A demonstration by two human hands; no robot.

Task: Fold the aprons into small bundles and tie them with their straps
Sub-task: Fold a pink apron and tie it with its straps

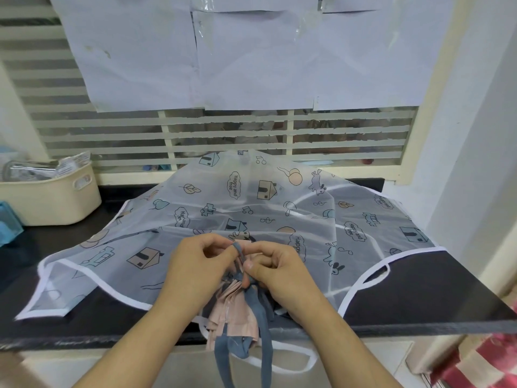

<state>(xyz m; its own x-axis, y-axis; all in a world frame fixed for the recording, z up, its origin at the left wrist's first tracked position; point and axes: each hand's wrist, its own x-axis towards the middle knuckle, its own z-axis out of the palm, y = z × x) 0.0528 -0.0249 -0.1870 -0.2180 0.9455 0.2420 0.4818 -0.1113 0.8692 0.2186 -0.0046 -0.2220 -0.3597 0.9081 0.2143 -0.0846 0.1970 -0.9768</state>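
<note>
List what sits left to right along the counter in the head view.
Blue object at the frame edge → cream plastic basket → left hand → pink apron bundle with blue straps → right hand → white-trimmed strap loop of the translucent printed apron → red-and-white checked cloth.

Two bare forearms come up from the bottom edge, and there's no sleeve on either one anywhere in view, uncovered right down to the frame's edge. The left hand (200, 257) wears nothing: no glove, no ring to be seen, no watch or band at the wrist. Same story on the right hand (279, 271), bare fingers, bare wrist. Nails look short and unpainted where a thumbnail shows on the right. No other part of the person is in shot.
</note>
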